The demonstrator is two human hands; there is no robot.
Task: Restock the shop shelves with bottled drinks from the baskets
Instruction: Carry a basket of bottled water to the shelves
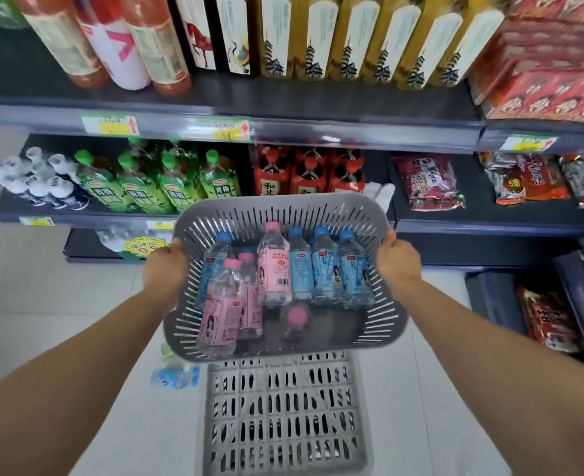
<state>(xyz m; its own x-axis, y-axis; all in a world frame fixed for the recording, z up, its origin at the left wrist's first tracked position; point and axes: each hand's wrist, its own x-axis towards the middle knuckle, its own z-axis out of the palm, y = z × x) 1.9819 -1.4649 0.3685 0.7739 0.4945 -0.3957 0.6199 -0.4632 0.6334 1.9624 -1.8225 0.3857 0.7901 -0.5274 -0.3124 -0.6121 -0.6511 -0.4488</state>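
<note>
L hand (164,269) + R hand (397,262) grip grey basket (283,207) rims; pink/blue bottles (273,266) inside.

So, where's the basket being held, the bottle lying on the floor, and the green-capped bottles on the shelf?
held basket (283,200): head view, far rim.
floor bottle (172,376): head view, blue label.
green-capped bottles (177,196): head view, one front label.

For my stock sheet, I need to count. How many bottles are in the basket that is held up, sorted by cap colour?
Pink-capped bottles: 4
Blue-capped bottles: 4 plainly visible; hints of more behind them cannot be confirmed
Total: 8 plainly visible in the grey basket
</note>
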